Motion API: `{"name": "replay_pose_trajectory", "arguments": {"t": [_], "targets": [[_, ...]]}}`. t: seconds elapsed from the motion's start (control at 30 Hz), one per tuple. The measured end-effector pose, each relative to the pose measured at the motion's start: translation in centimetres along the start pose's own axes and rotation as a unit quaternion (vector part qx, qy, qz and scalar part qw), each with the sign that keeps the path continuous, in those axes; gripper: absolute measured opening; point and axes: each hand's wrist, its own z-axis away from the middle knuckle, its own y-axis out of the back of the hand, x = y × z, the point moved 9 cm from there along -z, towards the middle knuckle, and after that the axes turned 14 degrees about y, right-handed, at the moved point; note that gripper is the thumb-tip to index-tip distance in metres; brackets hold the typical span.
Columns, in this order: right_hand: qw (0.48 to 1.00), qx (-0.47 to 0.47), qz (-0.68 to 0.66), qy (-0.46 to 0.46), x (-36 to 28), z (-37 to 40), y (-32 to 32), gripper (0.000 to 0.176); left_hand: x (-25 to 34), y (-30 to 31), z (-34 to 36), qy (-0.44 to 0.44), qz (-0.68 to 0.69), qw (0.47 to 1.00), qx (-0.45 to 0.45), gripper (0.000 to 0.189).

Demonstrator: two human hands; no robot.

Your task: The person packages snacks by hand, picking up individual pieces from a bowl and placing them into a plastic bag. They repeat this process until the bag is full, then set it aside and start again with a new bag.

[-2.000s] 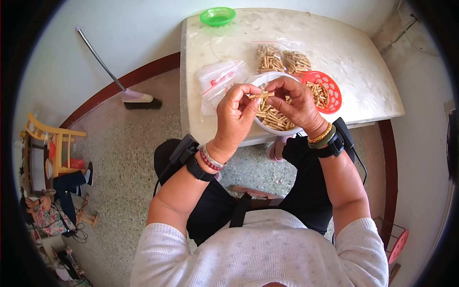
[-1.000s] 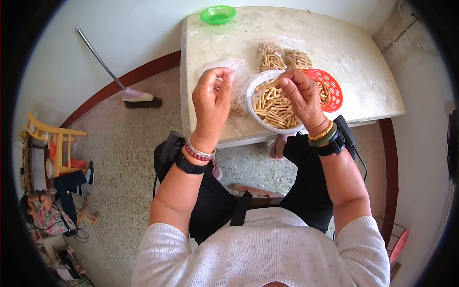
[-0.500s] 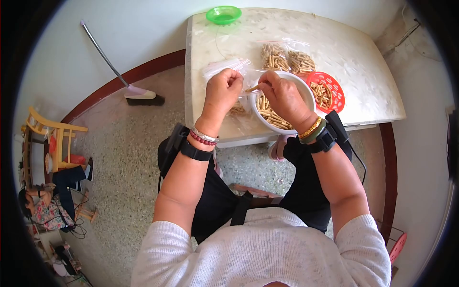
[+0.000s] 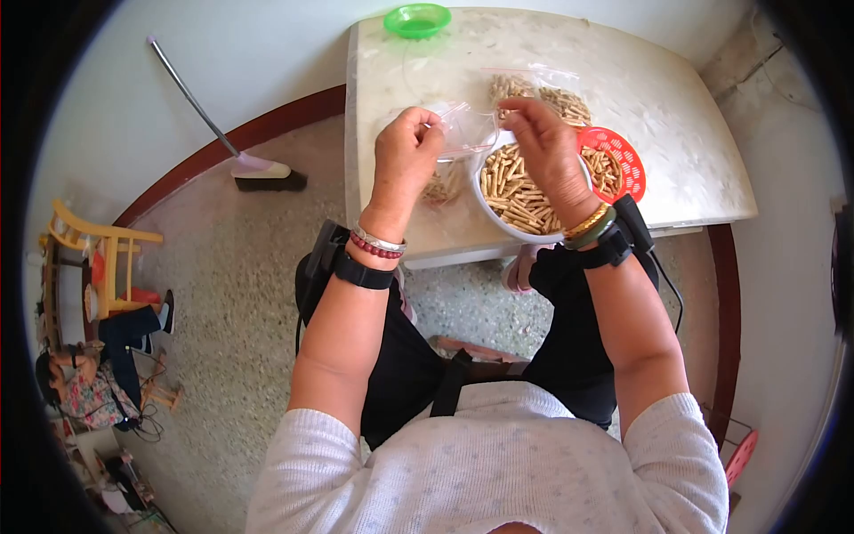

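Note:
A clear zip-top plastic bag (image 4: 469, 131) is stretched between my hands over the table. My left hand (image 4: 411, 147) pinches its left side, thumb against fingers. At the bag's right edge, the thumb and index finger of my right hand (image 4: 547, 147) are closed on the plastic. No pieces show inside the bag. Below my right hand stands a white bowl (image 4: 481, 198) full of short tan stick-like pieces (image 4: 520, 200). Under my left hand, more pieces lie in or beneath clear plastic (image 4: 440, 187), partly hidden.
A red perforated basket (image 4: 630, 165) holds similar pieces. Behind it lie two filled bags (image 4: 565, 105). A green bowl (image 4: 416, 21) sits at the table's (image 4: 658, 98) far left corner. A broom (image 4: 267, 173) leans on the wall; another person (image 4: 98, 392) sits far left near a wooden chair (image 4: 111, 258).
Both hands have moved up and away from the bowl, uncovering more of its pieces. The bag now spreads wide between them. The stick-like piece seen at my right fingertips no longer shows.

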Motion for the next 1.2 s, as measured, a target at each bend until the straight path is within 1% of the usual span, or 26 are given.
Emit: {"name": "replay_pose_trajectory", "arguments": {"t": [0.03, 0.07, 0.1, 0.13, 0.2, 0.23, 0.3, 0.33, 0.37, 0.43, 0.47, 0.53, 0.63, 0.67, 0.73, 0.77, 0.83, 0.87, 0.93, 0.97, 1.0, 1.07, 1.1, 1.13, 1.17, 1.2], "targets": [[0.999, -0.007, 0.034, -0.017, 0.6, 0.0, 1.0, 0.02, -0.3, -0.6, 0.2, 0.018, 0.003, 0.999, -0.033, 0.009], [0.993, -0.05, 0.105, -0.035, 1.1, 0.2, 1.6, 0.019, -0.6, -1.2, 0.4, 0.036, 0.007, 0.997, -0.067, 0.011], [0.979, -0.091, 0.176, -0.053, 1.3, 0.3, 2.2, 0.018, -0.5, -1.2, 0.6, 0.037, 0.007, 0.997, -0.067, 0.011], [0.978, -0.092, 0.177, -0.054, 1.9, 0.6, 2.9, 0.018, -0.3, -1.6, 0.9, 0.03, 0.004, 0.996, -0.086, 0.013], [0.931, -0.254, 0.259, -0.029, 3.7, 2.0, 1.4, 0.014, 0.1, -2.1, 1.4, 0.024, 0.002, 0.994, -0.105, 0.016], [0.931, -0.255, 0.259, -0.03, 4.2, 2.6, 1.6, 0.014, 0.1, -2.5, 1.6, 0.024, -0.003, 0.992, -0.124, 0.018], [0.879, -0.395, 0.259, -0.062, 5.7, 5.2, 0.0, 0.012, 0.3, -2.8, 1.9, 0.025, -0.007, 0.989, -0.144, 0.019], [0.867, -0.422, 0.257, -0.067, 5.9, 6.0, -0.2, 0.012, 0.4, -3.0, 2.0, 0.026, -0.016, 0.988, -0.15, 0.02], [0.867, -0.423, 0.257, -0.068, 5.9, 6.2, -0.1, 0.012, 0.5, -3.1, 2.2, 0.027, -0.026, 0.987, -0.156, 0.021], [0.836, -0.487, 0.218, -0.128, 6.3, 7.8, -0.4, 0.014, 0.7, -3.2, 2.4, 0.024, -0.021, 0.987, -0.158, 0.021], [0.836, -0.487, 0.218, -0.129, 6.3, 8.0, -0.3, 0.014, 0.8, -3.2, 2.5, 0.019, -0.016, 0.987, -0.159, 0.021], [0.837, -0.509, 0.185, -0.072, 5.3, 8.3, -1.1, 0.017, 0.7, -3.3, 2.5, 0.024, -0.013, 0.986, -0.162, 0.021], [0.833, -0.523, 0.171, -0.053, 4.8, 9.2, -1.6, 0.019, 0.6, -3.3, 2.5, 0.027, -0.015, 0.986, -0.164, 0.022], [0.834, -0.522, 0.171, -0.054, 5.1, 9.5, -1.7, 0.019, 0.6, -3.3, 2.5, 0.025, -0.02, 0.986, -0.163, 0.022], [0.851, -0.495, 0.178, 0.006, 4.5, 9.3, -2.0, 0.014, 0.4, -3.5, 2.3, 0.026, -0.022, 0.986, -0.165, 0.022], [0.851, -0.493, 0.178, 0.005, 4.7, 9.4, -2.0, 0.014, 0.2, -3.6, 2.3, 0.028, -0.024, 0.986, -0.164, 0.022], [0.828, -0.508, 0.233, -0.038, 5.4, 9.6, -2.0, 0.011, 0.1, -3.7, 2.3, 0.031, -0.025, 0.985, -0.166, 0.022], [0.829, -0.507, 0.233, -0.039, 5.2, 9.5, -2.2, 0.011, 0.1, -3.7, 2.4, 0.033, -0.026, 0.985, -0.166, 0.023], [0.806, -0.484, 0.336, -0.064, 6.0, 8.8, -1.4, 0.011, 0.4, -3.8, 2.6, 0.029, -0.025, 0.985, -0.167, 0.022], [0.806, -0.483, 0.336, -0.064, 6.3, 8.8, -1.2, 0.011, 0.6, -3.8, 2.8, 0.025, -0.025, 0.985, -0.167, 0.022], [0.813, -0.462, 0.348, -0.067, 6.9, 8.2, -0.7, 0.011, 0.9, -3.8, 3.0, 0.024, -0.025, 0.985, -0.167, 0.022], [0.82, -0.438, 0.361, -0.072, 7.8, 7.4, 0.5, 0.012, 2.6, -2.3, 3.5, -0.037, -0.021, 0.996, -0.073, 0.02], [0.854, -0.395, 0.331, -0.073, 7.4, 6.3, 1.0, 0.01, 2.9, -2.5, 3.7, -0.039, -0.021, 0.996, -0.074, 0.02], [0.885, -0.35, 0.299, -0.072, 6.9, 5.5, 1.6, 0.009, 4.1, -1.5, 4.2, -0.095, 0.02, 0.995, -0.025, 0.019], [0.885, -0.35, 0.299, -0.072, 6.6, 5.2, 1.8, 0.009, 5.1, -0.4, 4.9, -0.151, 0.062, 0.986, 0.025, 0.017], [0.923, -0.28, 0.248, -0.087, 5.9, 4.4, 2.7, 0.009, 5.7, -0.4, 5.5, -0.167, 0.059, 0.984, 0.022, 0.016]]}}
